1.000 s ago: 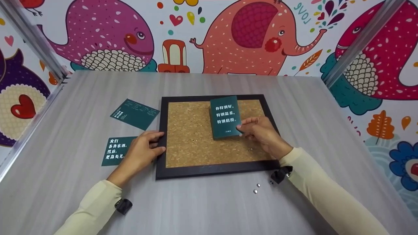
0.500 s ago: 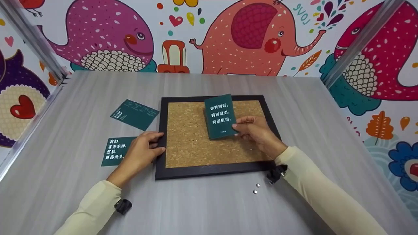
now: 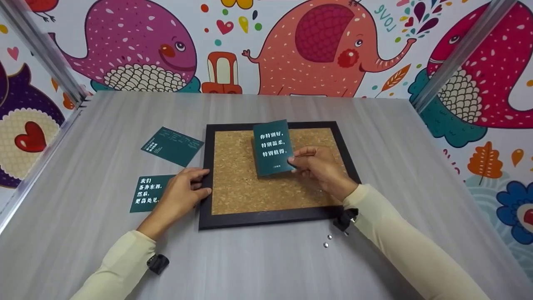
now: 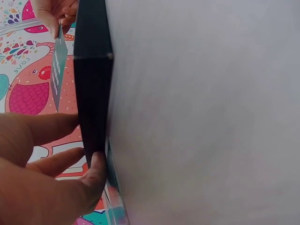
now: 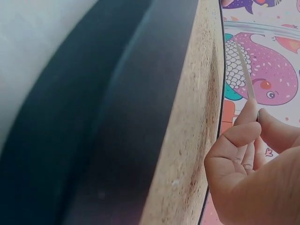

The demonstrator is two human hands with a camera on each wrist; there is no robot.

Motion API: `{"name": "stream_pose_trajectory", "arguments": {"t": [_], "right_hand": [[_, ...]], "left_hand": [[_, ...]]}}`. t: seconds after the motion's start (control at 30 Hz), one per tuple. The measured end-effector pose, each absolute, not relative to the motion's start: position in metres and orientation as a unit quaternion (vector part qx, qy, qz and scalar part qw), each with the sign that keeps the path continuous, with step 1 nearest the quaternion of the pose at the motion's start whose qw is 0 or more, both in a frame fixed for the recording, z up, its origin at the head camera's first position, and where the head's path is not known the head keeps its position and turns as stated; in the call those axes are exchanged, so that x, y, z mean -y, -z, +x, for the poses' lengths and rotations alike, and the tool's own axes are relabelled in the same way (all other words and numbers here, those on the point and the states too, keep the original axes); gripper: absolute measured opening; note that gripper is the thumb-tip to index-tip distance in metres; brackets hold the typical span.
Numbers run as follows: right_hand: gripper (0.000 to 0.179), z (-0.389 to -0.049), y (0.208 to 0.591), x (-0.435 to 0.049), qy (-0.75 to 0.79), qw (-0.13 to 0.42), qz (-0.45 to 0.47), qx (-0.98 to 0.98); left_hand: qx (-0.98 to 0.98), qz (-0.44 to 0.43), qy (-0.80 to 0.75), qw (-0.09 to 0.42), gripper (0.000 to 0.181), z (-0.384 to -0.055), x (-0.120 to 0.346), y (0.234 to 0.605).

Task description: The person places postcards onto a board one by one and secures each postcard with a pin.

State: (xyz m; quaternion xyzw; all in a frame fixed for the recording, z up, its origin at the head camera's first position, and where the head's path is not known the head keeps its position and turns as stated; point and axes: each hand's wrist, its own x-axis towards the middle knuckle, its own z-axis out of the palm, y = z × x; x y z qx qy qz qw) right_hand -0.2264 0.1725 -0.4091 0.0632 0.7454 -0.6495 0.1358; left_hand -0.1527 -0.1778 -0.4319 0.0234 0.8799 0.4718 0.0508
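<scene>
The right hand (image 3: 318, 168) pinches a dark green card (image 3: 271, 148) between thumb and fingers at its right edge, toward the near corner; that grip is narrow. The card bears white writing and is raised above a corkboard (image 3: 233, 183), apart from it, casting a shadow on the cork. Its far end overlaps the board's black border (image 3: 270, 218) in the head view.

The left hand (image 3: 181, 187) touches the left side of that border with fingertips and thumb, its grip fairly wide with the fingers mostly straight.

To the left of the board, two more green cards lie on the counter (image 3: 250, 266): the far card (image 3: 175, 146) is turned askew, and the near card (image 3: 148, 193) is partly hidden by the left hand. Two small silvery studs (image 3: 326, 245) lie on the near side of the board, toward the right; another shiny spot (image 3: 346, 234) shows just beside the right wrist strap (image 3: 345, 219). A wall (image 3: 233, 75) painted with cartoon animals stands at the far side.
</scene>
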Motion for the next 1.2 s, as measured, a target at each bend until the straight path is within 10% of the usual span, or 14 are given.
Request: {"name": "stream_pose_trajectory", "arguments": {"t": [1.2], "right_hand": [[0.009, -0.230, 0.410, -0.105, 0.632, 0.151, 0.037, -0.759]], "left_hand": [[-0.880, 0.012, -0.470, 0.064, 0.053, -0.153, 0.176, 0.431]]}}
